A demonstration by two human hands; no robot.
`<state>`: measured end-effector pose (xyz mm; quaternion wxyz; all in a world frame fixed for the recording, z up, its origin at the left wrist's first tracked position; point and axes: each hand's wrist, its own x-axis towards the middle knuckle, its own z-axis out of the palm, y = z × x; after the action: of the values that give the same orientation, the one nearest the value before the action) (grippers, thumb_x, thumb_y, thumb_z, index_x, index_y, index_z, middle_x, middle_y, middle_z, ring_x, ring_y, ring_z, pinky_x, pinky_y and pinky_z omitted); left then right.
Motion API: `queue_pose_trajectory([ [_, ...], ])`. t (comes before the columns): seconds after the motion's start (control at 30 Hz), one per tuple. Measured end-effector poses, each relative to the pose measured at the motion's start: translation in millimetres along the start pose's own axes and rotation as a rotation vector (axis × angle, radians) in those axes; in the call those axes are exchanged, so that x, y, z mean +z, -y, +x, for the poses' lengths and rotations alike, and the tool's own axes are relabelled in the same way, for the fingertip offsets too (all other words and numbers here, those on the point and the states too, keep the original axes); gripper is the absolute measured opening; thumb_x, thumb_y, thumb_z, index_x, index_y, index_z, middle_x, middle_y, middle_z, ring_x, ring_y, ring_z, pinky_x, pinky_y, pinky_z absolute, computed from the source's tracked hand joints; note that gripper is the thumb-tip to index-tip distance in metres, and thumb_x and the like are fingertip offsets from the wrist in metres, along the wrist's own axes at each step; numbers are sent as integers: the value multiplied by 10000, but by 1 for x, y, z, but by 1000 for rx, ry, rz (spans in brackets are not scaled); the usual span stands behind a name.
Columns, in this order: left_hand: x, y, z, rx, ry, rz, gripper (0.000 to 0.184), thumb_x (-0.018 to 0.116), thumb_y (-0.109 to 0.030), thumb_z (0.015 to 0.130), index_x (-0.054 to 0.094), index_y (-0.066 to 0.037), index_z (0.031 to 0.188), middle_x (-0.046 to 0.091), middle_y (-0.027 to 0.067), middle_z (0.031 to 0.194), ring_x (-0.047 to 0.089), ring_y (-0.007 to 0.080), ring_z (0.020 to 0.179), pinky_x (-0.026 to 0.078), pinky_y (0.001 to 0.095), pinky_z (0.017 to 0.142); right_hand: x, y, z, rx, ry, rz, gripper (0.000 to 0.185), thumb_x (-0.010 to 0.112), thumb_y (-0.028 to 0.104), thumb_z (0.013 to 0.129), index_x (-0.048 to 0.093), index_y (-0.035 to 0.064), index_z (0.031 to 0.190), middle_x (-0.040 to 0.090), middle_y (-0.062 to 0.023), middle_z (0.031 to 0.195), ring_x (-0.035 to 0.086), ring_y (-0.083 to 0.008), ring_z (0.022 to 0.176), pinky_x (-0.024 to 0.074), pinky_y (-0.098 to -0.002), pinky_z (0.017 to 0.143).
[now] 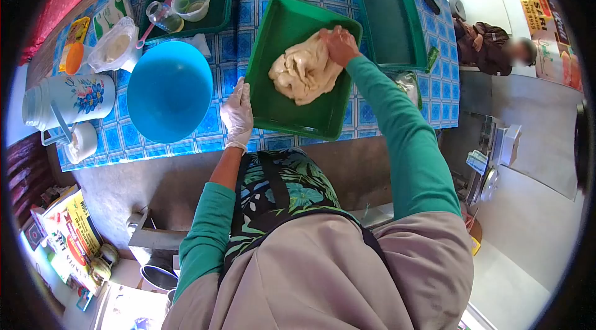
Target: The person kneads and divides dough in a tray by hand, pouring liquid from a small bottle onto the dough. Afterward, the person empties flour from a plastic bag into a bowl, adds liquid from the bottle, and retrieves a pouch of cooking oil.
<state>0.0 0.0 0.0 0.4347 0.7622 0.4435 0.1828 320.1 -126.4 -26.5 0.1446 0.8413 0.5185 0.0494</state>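
A large lump of pale, folded dough (304,72) lies in a green tray (264,103) in the middle of the table. My right hand (340,45) is on the dough's upper right side, its fingers curled into it. My left hand (238,113), in a thin see-through glove, is at the tray's left rim, its fingers close together against the wall. The underside of the dough is hidden.
Left of the tray stands a blue bowl (169,92). Beyond it are a flowered jug (77,99), a measuring jug (191,2), a glass jar (164,18) and a white tub (115,47). Another green tray (390,19) lies to the right. A person (490,47) sits further right.
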Motion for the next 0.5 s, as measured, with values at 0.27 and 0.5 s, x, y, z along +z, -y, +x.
queue_pose_trajectory([
  [0.27, 19, 2, -3, 81, -150, -165, 338, 581, -268, 969, 653, -51, 1217, 698, 171, 1077, 706, 220, 859, 531, 306, 766, -27, 50, -106, 280, -18, 537, 740, 682, 230, 729, 393, 20, 1377, 548, -276, 1169, 555, -437, 1031, 478, -523, 848],
  [0.5, 10, -2, -2, -98, -4, -153, 349, 615, -293, 952, 663, -59, 1207, 693, 177, 1100, 698, 207, 964, 526, 301, 831, -18, 154, -189, 636, -38, 709, 803, 694, 214, 679, 383, -28, 1379, 514, -256, 1280, 490, -457, 1170, 427, -493, 988],
])
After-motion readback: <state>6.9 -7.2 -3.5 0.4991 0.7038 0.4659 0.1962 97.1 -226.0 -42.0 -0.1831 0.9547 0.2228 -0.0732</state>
